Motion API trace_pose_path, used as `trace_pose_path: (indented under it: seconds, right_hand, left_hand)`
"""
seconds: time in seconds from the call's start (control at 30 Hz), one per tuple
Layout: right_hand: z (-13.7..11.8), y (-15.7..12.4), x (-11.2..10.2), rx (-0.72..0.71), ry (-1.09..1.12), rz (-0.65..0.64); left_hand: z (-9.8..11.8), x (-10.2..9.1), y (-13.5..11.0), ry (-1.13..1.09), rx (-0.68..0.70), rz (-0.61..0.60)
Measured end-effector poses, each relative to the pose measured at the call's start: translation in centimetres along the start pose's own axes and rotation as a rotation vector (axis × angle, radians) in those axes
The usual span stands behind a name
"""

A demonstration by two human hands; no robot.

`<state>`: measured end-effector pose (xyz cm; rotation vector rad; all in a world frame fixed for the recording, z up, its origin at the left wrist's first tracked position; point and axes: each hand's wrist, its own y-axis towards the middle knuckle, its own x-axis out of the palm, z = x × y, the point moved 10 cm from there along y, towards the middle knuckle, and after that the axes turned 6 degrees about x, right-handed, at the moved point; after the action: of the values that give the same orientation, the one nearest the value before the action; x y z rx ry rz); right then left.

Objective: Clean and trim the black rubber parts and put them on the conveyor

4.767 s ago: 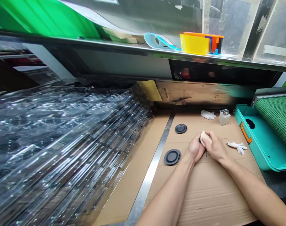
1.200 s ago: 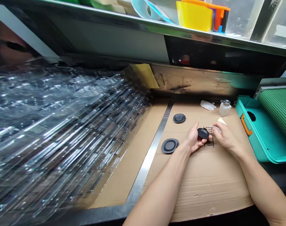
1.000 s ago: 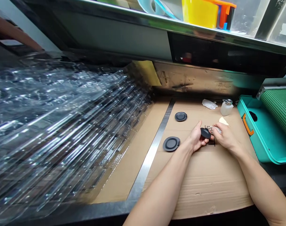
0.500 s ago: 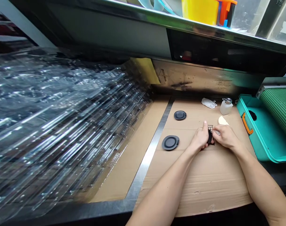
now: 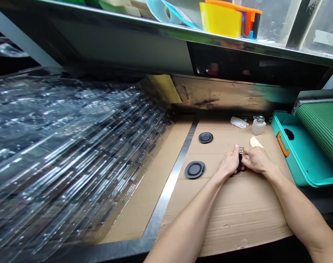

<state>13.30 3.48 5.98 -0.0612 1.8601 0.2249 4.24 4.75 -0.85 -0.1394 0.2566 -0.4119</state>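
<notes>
Over the brown cardboard [image 5: 223,215], my left hand [image 5: 229,162] is closed round a small black part [image 5: 240,163], thumb pointing up. Part of a dark slotted frame shows just beyond that thumb. My right hand [image 5: 256,159] is closed in a pinch against the same part; a bit of something whitish shows at its fingertips, too hidden to name. To the left of my hands lie two flat round black lids [image 5: 195,170], one nearer and one farther back. A cream-coloured pad [image 5: 256,142] lies just beyond my right hand.
A white pump bottle [image 5: 258,126] and a crumpled white cloth [image 5: 239,122] sit at the back. On the right is a teal bin [image 5: 309,160] with a black piece inside, beside a green conveyor belt [image 5: 322,120]. Stacked clear plastic trays [image 5: 81,157] fill the left.
The view has shifted slightly, so the bench items appear a little farther left and lower. Both hands stay together at the black part, which now shows less between them.
</notes>
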Motion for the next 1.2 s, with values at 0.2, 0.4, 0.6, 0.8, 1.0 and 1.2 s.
trace_pose_path:
  seconds: [0.2,0.4,0.6,0.8,1.0,1.2]
  right_hand:
    - [-0.2,-0.2,-0.5,-0.041,0.122,0.041]
    - [-0.4,-0.4,-0.4,-0.03,0.174,0.009]
    - [0.1,-0.3,-0.4,-0.05,0.224,0.054]
    - [-0.3,-0.4,-0.6,-0.078,0.341,0.02]
    - [-0.2,-0.3,0.0,-0.06,0.326,-0.03]
    - [0.1,-0.3,-0.5,-0.031,0.31,0.022]
  left_hand:
    - [0.5,0.2,-0.1,-0.022,0.062,-0.005]
    - [0.6,0.5,-0.5,-0.058,0.082,-0.014]
    - [0.9,0.3,-0.6,-0.062,0.094,0.008]
    - [1.0,0.5,-0.7,-0.103,0.115,-0.002]
    - [1.2,0.3,-0.8,-0.115,0.109,0.007]
    - [1.2,0.5,-0.9,-0.125,0.118,0.01]
